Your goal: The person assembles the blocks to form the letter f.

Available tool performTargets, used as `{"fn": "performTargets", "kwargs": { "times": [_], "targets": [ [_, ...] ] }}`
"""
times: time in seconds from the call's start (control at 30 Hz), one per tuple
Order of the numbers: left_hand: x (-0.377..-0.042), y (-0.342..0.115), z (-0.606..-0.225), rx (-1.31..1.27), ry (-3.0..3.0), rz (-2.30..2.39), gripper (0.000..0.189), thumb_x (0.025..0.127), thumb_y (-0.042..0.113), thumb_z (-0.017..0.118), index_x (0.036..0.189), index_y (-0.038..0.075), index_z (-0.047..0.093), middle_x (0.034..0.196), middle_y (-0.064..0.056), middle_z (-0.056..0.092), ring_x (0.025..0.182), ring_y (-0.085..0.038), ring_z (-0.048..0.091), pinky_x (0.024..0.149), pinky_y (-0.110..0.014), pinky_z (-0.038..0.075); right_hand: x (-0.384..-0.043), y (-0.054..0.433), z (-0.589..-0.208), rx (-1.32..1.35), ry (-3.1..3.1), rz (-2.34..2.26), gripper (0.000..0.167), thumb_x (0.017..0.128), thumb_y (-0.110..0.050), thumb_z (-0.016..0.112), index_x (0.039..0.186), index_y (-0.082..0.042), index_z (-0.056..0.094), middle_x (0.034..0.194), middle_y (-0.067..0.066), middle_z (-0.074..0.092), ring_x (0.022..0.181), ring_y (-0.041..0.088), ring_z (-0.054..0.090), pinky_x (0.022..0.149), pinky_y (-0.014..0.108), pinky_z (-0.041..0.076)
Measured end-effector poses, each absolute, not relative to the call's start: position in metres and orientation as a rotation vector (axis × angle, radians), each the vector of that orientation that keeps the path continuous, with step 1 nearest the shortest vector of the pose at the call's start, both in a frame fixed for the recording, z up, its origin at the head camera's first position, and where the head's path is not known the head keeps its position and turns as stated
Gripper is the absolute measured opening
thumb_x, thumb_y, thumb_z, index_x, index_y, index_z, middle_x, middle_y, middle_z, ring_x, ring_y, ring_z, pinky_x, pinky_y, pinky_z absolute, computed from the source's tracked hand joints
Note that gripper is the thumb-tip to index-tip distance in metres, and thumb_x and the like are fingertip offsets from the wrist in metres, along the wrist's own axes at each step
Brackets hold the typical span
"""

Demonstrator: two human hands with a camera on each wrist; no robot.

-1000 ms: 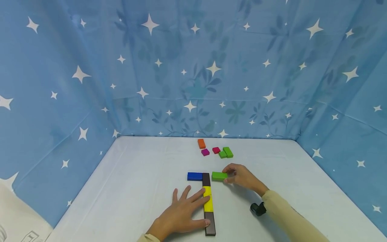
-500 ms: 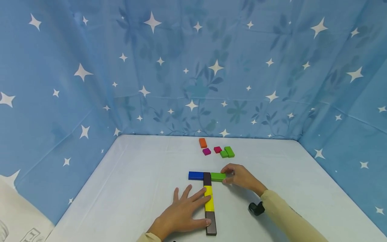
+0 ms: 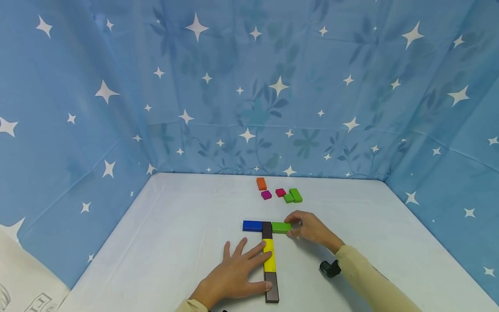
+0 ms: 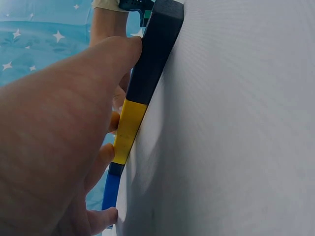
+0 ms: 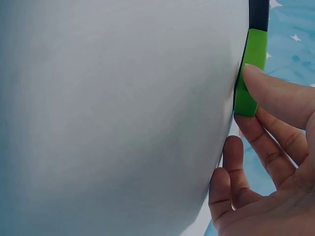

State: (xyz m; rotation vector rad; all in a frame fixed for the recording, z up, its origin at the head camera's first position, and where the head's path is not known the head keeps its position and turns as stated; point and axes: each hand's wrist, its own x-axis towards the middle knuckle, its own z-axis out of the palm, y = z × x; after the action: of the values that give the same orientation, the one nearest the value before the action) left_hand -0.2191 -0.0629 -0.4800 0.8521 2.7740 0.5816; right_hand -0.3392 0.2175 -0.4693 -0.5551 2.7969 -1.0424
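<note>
In the head view, a column of flat blocks runs toward the person: a dark block (image 3: 267,229) at the far end, yellow (image 3: 270,265) in the middle, another dark block (image 3: 272,294) nearest. A blue block (image 3: 252,226) meets the top dark block from the left. On its right side, a green block (image 3: 279,227) sits against it, its outer end pinched between thumb and fingers of my right hand (image 3: 313,228). My left hand (image 3: 235,274) lies spread, fingertips on the yellow part and thumb on the near dark block. The right wrist view shows the green block (image 5: 252,73) flush with a dark one.
Farther back on the white table (image 3: 187,225) lie an orange block (image 3: 261,184), a purple block (image 3: 267,195), a red block (image 3: 280,193) and two touching green blocks (image 3: 295,195). A blue starry curtain (image 3: 218,108) encloses the back and sides.
My right hand has slid the green block leftward, closing the small gap to the top dark block. Over the last half second hardly anything moves. The left hand stays in place.
</note>
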Motion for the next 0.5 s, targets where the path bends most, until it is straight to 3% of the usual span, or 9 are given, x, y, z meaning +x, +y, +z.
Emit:
{"fn": "performTargets", "kwargs": {
  "times": [0.5],
  "targets": [
    [-0.2184, -0.063, -0.4784, 0.853, 2.782, 0.576, 0.074, 0.096, 0.076, 0.058, 0.162, 0.044, 0.046, 0.174, 0.013, 0.03, 0.157, -0.046, 0.024, 0.114, -0.086, 0.011, -0.3395, 0.2174, -0.4711, -0.56, 2.799, -1.058, 0.029, 0.088, -0.007, 0.088, 0.115, -0.01, 0.076, 0.108, -0.003, 0.071, 0.105, 0.024, 0.062, 0.105, 0.054, 0.052]
  ]
}}
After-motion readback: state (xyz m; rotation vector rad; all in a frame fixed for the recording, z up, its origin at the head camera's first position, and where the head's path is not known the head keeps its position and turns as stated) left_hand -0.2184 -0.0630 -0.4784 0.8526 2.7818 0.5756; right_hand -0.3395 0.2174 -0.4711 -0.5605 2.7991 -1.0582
